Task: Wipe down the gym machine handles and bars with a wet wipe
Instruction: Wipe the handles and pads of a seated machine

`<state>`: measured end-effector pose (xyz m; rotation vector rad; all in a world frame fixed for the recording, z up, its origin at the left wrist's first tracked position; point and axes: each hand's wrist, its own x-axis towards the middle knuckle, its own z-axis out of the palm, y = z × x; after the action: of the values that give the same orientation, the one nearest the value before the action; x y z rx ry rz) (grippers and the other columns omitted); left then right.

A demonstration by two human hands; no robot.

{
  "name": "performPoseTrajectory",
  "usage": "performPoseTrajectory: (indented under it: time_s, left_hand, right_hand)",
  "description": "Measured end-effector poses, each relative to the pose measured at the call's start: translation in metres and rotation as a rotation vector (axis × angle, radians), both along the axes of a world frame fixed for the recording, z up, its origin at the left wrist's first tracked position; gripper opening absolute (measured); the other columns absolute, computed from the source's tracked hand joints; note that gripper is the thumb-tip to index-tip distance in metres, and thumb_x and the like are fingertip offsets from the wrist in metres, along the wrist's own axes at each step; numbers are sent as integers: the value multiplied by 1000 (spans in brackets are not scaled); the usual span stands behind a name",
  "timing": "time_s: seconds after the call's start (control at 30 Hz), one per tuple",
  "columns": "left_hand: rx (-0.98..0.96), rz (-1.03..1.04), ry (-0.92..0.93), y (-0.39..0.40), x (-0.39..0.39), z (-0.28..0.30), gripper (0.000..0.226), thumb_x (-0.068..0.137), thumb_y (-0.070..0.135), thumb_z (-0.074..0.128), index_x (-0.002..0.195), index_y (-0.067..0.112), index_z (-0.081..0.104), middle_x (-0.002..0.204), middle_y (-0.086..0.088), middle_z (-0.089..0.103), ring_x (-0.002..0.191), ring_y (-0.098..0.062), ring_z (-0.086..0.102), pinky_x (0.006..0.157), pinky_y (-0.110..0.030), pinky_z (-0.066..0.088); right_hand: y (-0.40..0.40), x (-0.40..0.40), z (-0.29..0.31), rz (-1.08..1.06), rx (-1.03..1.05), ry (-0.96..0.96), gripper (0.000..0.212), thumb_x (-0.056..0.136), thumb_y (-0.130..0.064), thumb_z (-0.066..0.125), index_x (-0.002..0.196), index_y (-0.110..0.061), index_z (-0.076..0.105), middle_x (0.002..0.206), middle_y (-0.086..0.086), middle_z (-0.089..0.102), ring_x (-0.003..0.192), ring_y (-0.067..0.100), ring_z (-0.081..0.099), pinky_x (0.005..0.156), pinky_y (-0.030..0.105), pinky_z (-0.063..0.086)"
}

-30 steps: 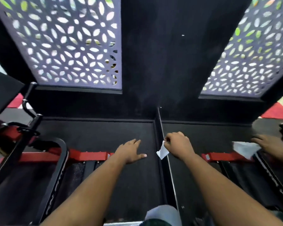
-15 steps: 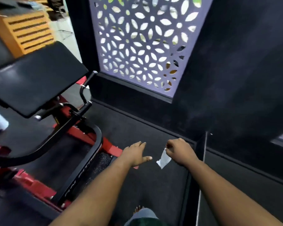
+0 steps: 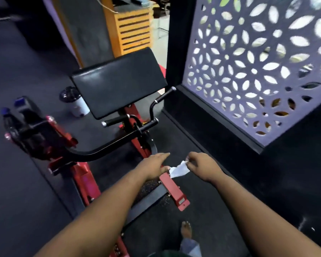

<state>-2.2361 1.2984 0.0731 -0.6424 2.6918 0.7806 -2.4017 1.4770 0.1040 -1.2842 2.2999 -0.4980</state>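
Head view: right hand point(image 3: 202, 166) pinches the wipe point(image 3: 178, 170), left hand point(image 3: 156, 165) flat with fingers straight, near the machine's handles point(image 3: 146, 125).

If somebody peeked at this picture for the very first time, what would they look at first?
Probably the two arms reaching out, with the right hand pinching a white wipe beside the open left hand. Next, the red and black gym machine ahead on the left, and the bright flower-patterned screen on the right.
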Motion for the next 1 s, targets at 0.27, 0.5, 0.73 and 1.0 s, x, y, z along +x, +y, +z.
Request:
performPoseTrajectory:
  time_s: [0.27,0.5,0.73,1.0]
  left_hand:
    - [291,304,201,-20,-26,33,59,97,14,69,152,27,50,137,-1,64,123,-16,61,107,-33,49]
    - [252,495,372,-41,-35,50,9,96,19,71,97,10,73,81,-7,68,70,-6,54,71,-40,50]
    - [275,623,576,-71,-32,75,13,101,22,66,90,19,73,84,1,72,73,-4,58,69,-26,46]
    - [437,699,644,-117,-21,88,28,107,31,54,94,7,58,82,2,58,74,-9,51,72,-31,43]
  right_hand:
    - [-79,-45,24,294,-186,-274,11,90,-19,62,88,-29,58,76,-2,66,65,6,53,67,38,48]
    - [-130,-54,32,270,-345,-505,11,95,-16,64,90,-25,66,84,-1,72,80,19,68,80,42,54]
    - [-155,-48,32,265,-358,-710,11,98,-34,65,106,-27,68,96,-2,72,89,8,65,83,32,53]
    - [-189,-59,51,132,-434,-718,17,95,-27,70,82,-16,64,81,-5,63,77,11,56,72,28,44]
